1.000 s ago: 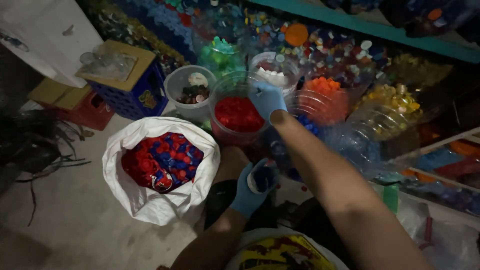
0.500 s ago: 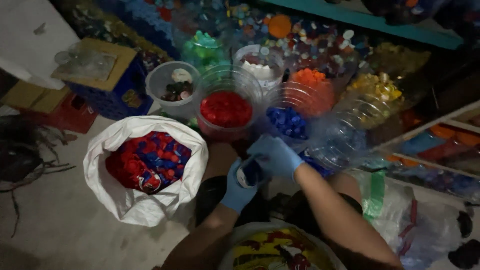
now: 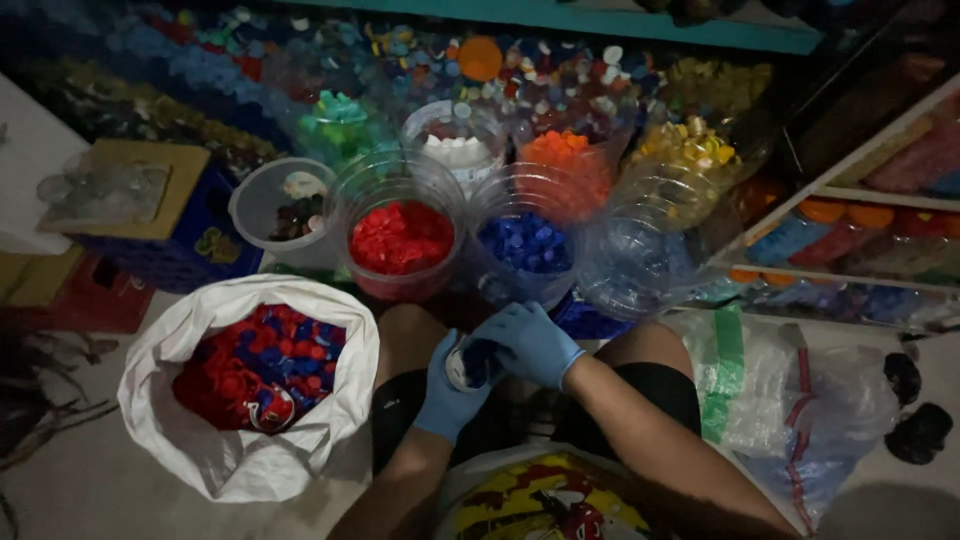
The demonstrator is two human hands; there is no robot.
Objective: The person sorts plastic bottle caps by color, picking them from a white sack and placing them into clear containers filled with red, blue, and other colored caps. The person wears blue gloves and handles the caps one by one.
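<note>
Head view: the person sits on the floor (image 3: pixel 80 480), both hands in blue gloves meeting between the knees. The left hand (image 3: pixel 452 385) is cupped around a small round container (image 3: pixel 462 368) of bottle caps, holding it upright. The right hand (image 3: pixel 530 340) bends over its mouth, fingers narrowed as if pinching a cap, though what they pinch is hidden. Just left of the hands a white sack (image 3: pixel 250 460) lies open, its soft woven rim rolled down around mixed red and blue caps. Ahead stand clear plastic tubs: a tub of red caps (image 3: pixel 400 240), a tub of blue caps (image 3: pixel 527 245), an orange tub (image 3: pixel 565 160), a tub of white caps (image 3: pixel 455 150) and an empty clear tub (image 3: pixel 640 255).

A likely risk: the small container sits loosely in a thin glove, so a tilt could spill the smooth, hard caps onto the floor. The light is dim, so a dark blue cap could be misjudged and land in the wrong tub. The tubs stand rim to rim, so a careless reach could knock one over.
</note>
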